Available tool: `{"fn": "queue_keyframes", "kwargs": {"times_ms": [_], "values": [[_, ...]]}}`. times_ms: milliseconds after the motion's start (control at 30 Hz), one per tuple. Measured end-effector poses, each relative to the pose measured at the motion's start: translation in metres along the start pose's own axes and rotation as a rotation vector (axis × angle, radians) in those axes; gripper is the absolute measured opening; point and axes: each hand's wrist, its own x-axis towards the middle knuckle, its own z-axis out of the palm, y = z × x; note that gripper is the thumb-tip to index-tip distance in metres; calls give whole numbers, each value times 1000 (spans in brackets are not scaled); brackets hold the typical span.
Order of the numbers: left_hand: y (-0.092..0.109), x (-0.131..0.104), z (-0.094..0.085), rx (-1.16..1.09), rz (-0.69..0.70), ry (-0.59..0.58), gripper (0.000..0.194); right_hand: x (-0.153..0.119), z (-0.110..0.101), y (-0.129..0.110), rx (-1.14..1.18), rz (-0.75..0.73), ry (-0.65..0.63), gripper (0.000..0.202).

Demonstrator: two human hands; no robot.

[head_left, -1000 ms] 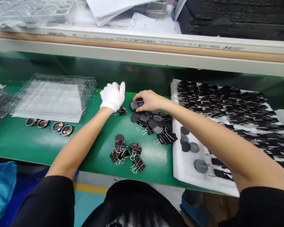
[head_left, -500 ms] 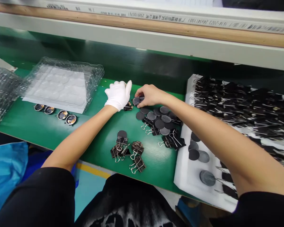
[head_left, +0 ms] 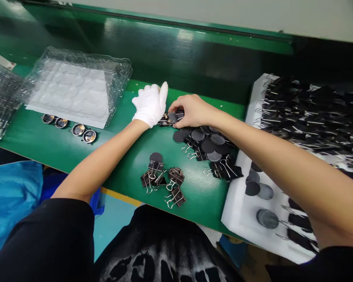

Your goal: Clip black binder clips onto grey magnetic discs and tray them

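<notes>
Toward the back of the green bench point(head_left: 200, 201), a dark disc point(head_left: 172, 118) sits between the bare right hand's thumb and fingertips, a black binder clip point(head_left: 180, 115) just to its right, the pair running roughly left to right. The right hand point(head_left: 194, 110), closed to a pinch on them, is nearer than the gloved left hand point(head_left: 149, 103), which stands just left beside another clip point(head_left: 163, 121), fingers partly curled, its grip hidden. Loose discs point(head_left: 208, 146) lie closer to the person; a white foam slab point(head_left: 238, 211) lies farther right.
</notes>
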Motion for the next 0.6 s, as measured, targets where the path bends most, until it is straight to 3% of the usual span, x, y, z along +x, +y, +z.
{"fn": "queue_keyframes", "kwargs": {"times_ms": [100,267,600], "values": [[1,0,0,-44,-91,63,61,-1,-1,-1,-13,-11,5,40],[-1,1,6,-94,-85,124,59,-3,-2,-3,2,-23,-1,38],[2,0,1,-132,-102,137,59,-5,6,5,60,-55,35,41]]}}
